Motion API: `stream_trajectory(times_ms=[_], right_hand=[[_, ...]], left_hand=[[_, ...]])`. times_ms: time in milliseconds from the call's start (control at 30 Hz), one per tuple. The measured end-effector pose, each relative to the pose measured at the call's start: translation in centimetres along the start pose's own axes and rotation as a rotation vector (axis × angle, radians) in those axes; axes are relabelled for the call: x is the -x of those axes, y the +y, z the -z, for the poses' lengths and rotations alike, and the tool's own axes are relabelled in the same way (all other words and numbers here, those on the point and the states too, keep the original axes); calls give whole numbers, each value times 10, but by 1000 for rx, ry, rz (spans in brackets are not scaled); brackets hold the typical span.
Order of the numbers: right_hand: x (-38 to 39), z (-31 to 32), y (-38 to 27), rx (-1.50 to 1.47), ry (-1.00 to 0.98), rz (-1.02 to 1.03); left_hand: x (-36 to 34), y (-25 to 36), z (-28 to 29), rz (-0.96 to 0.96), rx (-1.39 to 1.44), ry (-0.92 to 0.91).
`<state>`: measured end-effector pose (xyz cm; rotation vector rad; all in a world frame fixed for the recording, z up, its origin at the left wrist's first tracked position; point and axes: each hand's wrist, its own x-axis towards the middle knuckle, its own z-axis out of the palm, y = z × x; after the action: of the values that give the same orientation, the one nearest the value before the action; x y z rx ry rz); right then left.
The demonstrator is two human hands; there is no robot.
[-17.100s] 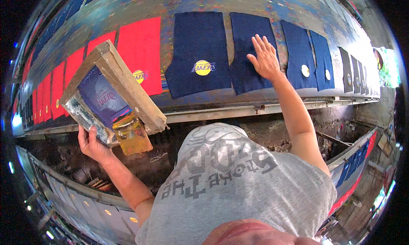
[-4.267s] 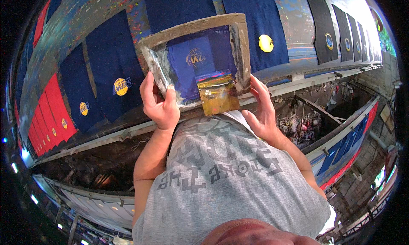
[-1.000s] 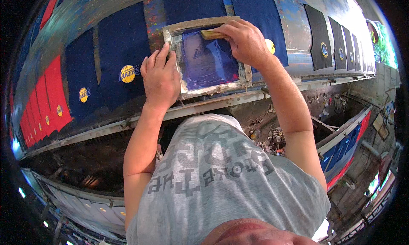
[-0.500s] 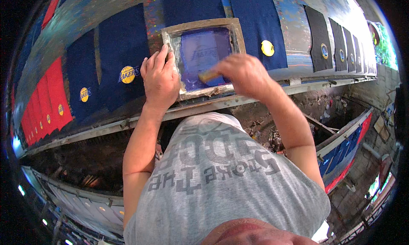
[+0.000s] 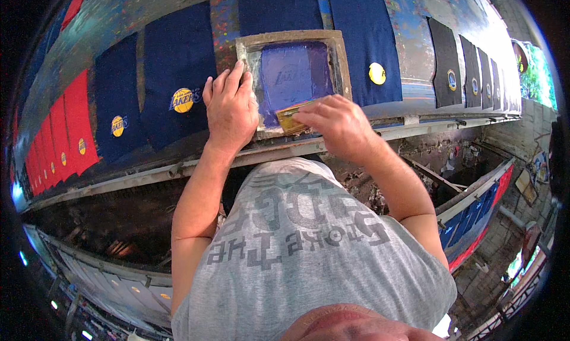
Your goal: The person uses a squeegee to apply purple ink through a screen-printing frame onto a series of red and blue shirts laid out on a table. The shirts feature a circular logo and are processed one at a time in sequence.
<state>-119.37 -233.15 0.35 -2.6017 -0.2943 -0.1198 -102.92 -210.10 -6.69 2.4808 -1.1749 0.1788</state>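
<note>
A wooden screen-printing frame (image 5: 344, 68) lies on a dark blue cloth piece on the long table. Its blue mesh (image 5: 295, 74) shows a faint round emblem. My left hand (image 5: 230, 110) grips the frame's left bar, fingers reaching forward along it. In my right hand (image 5: 338, 124) is a yellowish squeegee (image 5: 289, 120), pinched between thumb and fingers and tilted at the near end of the mesh. Beside the frame, a dark blue cloth piece (image 5: 178, 62) on the left bears a yellow and white emblem, and another (image 5: 365, 38) on the right has a plain yellow round print.
Several red cloth pieces (image 5: 53, 145) lie at the far left, and several black ones (image 5: 442, 62) with small round emblems at the right. A metal rail (image 5: 409, 129) edges the table before me. Other cloth-covered tables (image 5: 475, 210) stand behind me, with debris on the floor between.
My right hand has drawn the squeegee to the near end of the mesh and now shows sharply instead of blurred. My left hand remains on the frame. The view has shifted slightly.
</note>
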Motion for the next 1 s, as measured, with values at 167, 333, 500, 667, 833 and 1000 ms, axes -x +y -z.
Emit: stream_trajectory(times_ms=[167, 333, 500, 667, 833, 1000], right_hand=[[-48, 15, 57, 209, -46, -137], [-72, 10, 87, 170, 217, -43], [-30, -1, 55, 83, 68, -36], [21, -14, 11, 30, 104, -42], [41, -23, 2, 2, 49, -72], [57, -14, 15, -197, 102, -81]], left_hand=[[1, 4, 1, 24, 10, -45], [3, 7, 1, 32, -34, -51], [5, 8, -6, 42, 82, 30], [7, 14, -23, 130, 394, 154], [14, 21, -36, 325, 488, 255], [21, 19, -41, 413, 545, 259]])
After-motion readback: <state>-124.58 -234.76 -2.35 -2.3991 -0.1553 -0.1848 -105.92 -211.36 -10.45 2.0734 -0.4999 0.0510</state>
